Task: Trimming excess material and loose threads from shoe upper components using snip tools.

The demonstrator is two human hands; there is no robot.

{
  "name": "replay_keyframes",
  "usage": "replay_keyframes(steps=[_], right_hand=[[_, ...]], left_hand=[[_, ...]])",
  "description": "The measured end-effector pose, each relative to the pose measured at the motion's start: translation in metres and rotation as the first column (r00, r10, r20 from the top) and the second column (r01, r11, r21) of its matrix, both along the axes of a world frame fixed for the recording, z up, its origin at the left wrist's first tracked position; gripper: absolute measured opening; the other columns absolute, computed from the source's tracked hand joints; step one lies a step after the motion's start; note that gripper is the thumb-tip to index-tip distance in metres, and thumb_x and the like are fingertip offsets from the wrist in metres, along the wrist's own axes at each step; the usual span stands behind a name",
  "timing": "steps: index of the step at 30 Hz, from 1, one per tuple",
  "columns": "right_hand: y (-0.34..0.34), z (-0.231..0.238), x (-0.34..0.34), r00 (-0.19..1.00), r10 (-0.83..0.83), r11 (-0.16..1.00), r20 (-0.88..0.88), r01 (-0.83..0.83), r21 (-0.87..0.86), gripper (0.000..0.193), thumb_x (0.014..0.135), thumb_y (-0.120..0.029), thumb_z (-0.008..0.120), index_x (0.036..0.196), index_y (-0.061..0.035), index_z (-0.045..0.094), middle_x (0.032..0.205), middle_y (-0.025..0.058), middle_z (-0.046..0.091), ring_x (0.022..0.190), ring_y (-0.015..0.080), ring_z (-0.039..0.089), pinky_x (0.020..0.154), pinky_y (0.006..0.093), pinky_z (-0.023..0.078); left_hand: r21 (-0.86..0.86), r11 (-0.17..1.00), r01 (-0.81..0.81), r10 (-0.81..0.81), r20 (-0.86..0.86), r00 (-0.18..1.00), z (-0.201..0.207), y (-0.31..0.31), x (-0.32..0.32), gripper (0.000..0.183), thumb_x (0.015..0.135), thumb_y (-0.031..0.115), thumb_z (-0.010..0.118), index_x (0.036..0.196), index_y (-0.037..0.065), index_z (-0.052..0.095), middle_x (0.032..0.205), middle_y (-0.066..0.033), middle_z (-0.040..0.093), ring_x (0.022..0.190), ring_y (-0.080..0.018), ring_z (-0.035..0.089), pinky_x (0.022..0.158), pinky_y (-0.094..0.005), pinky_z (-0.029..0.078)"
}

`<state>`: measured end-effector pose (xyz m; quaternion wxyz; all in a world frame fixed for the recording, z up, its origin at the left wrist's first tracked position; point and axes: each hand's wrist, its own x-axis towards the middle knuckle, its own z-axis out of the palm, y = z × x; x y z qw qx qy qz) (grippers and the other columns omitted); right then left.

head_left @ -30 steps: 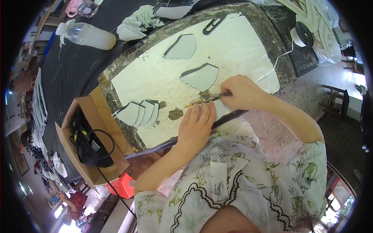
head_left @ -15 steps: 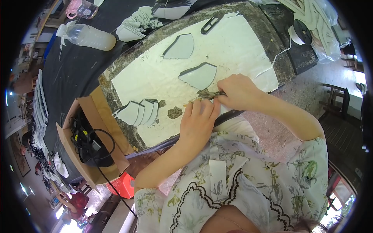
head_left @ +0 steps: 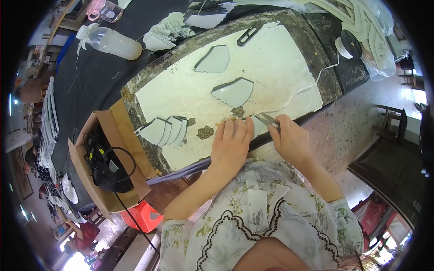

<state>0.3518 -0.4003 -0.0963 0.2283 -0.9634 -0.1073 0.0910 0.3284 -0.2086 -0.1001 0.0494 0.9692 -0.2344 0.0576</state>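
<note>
At the sheet's (head_left: 285,58) near edge, we hold down a pale piece (head_left: 258,127) with our left hand (head_left: 229,149), its fingers laid over it; whether the hidden thumb pinches, we cannot tell. Our right hand's (head_left: 291,142) fingers close on a metal blade (head_left: 267,119). Overlapping panels (head_left: 156,132) lie at the sheet's left, a lone panel (head_left: 234,91) near its middle, a bottle (head_left: 113,43) beyond its far-left corner.

The blade (head_left: 268,119) appears smooth, metallic. The work board (head_left: 322,58) is rough (its covering sheet (head_left: 282,63) appears matt). The box (head_left: 83,171) is matt cardboard; the bottle (head_left: 115,43), translucent plastic.
</note>
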Motion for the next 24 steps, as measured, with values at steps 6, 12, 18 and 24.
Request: replay_keyframes(steps=[6,12,18,24], right_hand=[[0.007,-0.002,0.007,0.998,0.027,0.998,0.051,-0.025,-0.05,0.026,0.092,-0.029,0.06,0.094,-0.0054,0.05,0.081,0.01,0.064,0.07,0.0305,0.065,0.054,0.0427,0.05],[0.016,-0.011,0.01,0.968,0.136,0.989,0.21,-0.12,-0.088,0.025,0.091,-0.03,0.062,0.087,-0.0084,0.05,0.074,0.0051,0.059,0.063,0.0219,0.064,0.045,0.0339,0.048],[0.015,-0.02,0.014,0.941,0.188,0.978,0.281,-0.152,-0.145,0.025,0.09,-0.03,0.064,0.085,-0.0105,0.05,0.069,0.0036,0.056,0.059,0.0202,0.062,0.046,0.0332,0.048],[0.001,-0.007,0.03,0.985,-0.141,0.944,0.096,0.104,0.313,0.041,0.083,-0.034,0.072,0.107,-0.0067,0.053,0.09,0.0107,0.069,0.07,0.0314,0.066,0.057,0.0403,0.051]], left_hand=[[0.017,0.999,-0.027,0.027,0.015,1.0,-0.005,-0.001,-0.002,0.053,0.078,0.01,0.056,0.13,0.002,0.051,0.114,-0.0131,0.051,0.108,-0.0307,0.05,0.095,-0.0417,0.042],[-0.011,1.0,-0.018,0.019,0.021,1.0,-0.008,-0.001,-0.003,0.052,0.079,0.01,0.055,0.13,0.002,0.051,0.113,-0.0129,0.051,0.108,-0.0304,0.05,0.095,-0.0417,0.042],[-0.023,0.999,-0.027,0.027,0.016,1.0,-0.007,-0.002,-0.002,0.051,0.078,0.009,0.056,0.129,0.002,0.052,0.113,-0.0125,0.051,0.108,-0.0303,0.051,0.095,-0.0424,0.043],[-0.407,0.91,-0.084,0.074,-0.041,0.996,-0.001,0.001,-0.007,0.05,0.073,0.009,0.066,0.122,0.003,0.057,0.123,-0.0135,0.055,0.117,-0.0303,0.052,0.095,-0.0407,0.044]])
